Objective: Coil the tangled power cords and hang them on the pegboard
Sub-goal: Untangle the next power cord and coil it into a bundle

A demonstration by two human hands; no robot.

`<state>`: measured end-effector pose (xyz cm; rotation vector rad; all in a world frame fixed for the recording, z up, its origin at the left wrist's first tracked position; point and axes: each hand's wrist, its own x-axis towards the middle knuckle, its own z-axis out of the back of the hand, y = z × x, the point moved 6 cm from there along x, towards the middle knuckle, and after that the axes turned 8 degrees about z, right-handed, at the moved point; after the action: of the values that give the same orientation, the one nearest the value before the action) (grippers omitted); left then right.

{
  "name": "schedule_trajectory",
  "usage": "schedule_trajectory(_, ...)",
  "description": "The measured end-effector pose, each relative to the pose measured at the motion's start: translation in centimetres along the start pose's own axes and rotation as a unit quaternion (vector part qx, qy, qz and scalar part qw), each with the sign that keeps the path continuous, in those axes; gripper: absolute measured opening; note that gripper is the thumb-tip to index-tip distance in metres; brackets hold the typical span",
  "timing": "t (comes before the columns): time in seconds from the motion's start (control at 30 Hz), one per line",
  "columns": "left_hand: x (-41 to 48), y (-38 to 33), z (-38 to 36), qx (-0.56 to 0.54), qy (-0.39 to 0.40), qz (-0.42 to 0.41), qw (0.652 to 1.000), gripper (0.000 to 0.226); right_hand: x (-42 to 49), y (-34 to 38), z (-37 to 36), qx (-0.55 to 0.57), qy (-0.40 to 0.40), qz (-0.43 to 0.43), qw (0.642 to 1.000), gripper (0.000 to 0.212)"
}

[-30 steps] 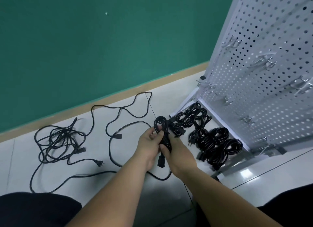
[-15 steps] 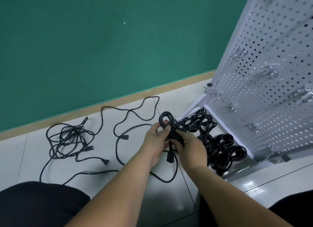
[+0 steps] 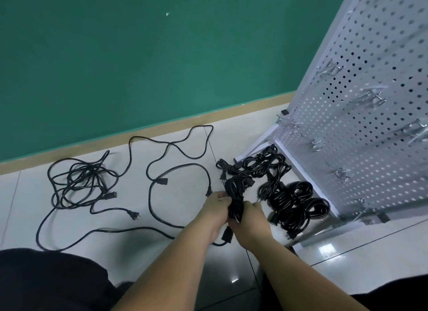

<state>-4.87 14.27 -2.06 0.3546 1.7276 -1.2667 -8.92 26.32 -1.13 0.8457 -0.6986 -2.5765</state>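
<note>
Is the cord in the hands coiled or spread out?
Coiled: the cord is bunched into tight loops, with the left hand and the right hand gripping the bundle from either side.

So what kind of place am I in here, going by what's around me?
Probably a workshop or equipment store room: a white pegboard with metal hooks, coiled black cords piled at its foot, and tangled cords on the tiled floor below a plain green wall.
</note>
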Motion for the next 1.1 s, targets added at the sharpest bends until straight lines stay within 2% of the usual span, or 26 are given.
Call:
schedule_trajectory(0.13,1.3,1.2,-2.1,-0.002,0.039,0.03,0.999,0.02,1.3,-2.2,0.9,-0.034,-0.033,-0.023,0.999,0.029)
schedule_trajectory(0.27,2.4,0.8,-2.5,0.003,0.04,0.044,0.998,0.025,3.5,-3.4,2.5,-0.116,-0.045,-0.014,0.992,0.034)
schedule_trajectory(0.33,2.9,0.9,-2.0,0.027,0.031,0.044,0.998,0.029,4.8,-3.7,3.2,-0.171,-0.042,0.001,0.984,0.046)
schedule_trajectory(0.43,3.8,1.6,-0.9,0.078,0.003,0.043,0.996,0.031,6.2,-4.3,2.9,-0.283,0.005,0.008,0.959,0.068)
schedule_trajectory(0.53,4.2,2.3,0.2,0.146,-0.019,0.04,0.988,0.03,6.7,-5.4,1.4,-0.376,0.091,-0.002,0.922,0.064)
schedule_trajectory(0.6,4.4,2.8,0.7,0.198,-0.023,0.045,0.979,0.032,6.8,-5.9,0.7,-0.407,0.11,-0.007,0.907,0.059)
schedule_trajectory(0.7,4.6,2.9,1.3,0.265,-0.024,0.042,0.963,0.035,7.1,-5.7,0.5,-0.401,0.094,-0.026,0.911,0.058)
schedule_trajectory(0.8,4.5,3.1,2.5,0.342,-0.034,0.034,0.939,0.042,7.1,-5.3,0.8,-0.364,0.051,-0.045,0.929,0.085)
schedule_trajectory(0.87,4.2,3.3,3.7,0.383,-0.049,0.025,0.922,0.047,7.0,-4.5,1.0,-0.351,0.018,-0.026,0.936,0.1)
schedule_trajectory(0.9,4.0,3.4,4.3,0.399,-0.056,0.021,0.915,0.049,7.0,-3.9,0.9,-0.347,0.006,-0.006,0.938,0.1)
schedule_trajectory(0.97,3.4,3.1,5.6,0.424,-0.066,0.008,0.903,0.053,7.2,-2.3,0.5,-0.325,0.006,0.042,0.945,0.081)
schedule_trajectory(1.03,2.9,2.6,6.8,0.433,-0.08,-0.01,0.898,0.054,7.6,-0.6,-0.4,-0.292,0.028,0.094,0.952,0.064)
schedule_trajectory(1.1,2.2,2.0,8.1,0.429,-0.096,-0.027,0.898,0.056,8.0,0.9,-1.6,-0.257,0.067,0.135,0.954,0.058)
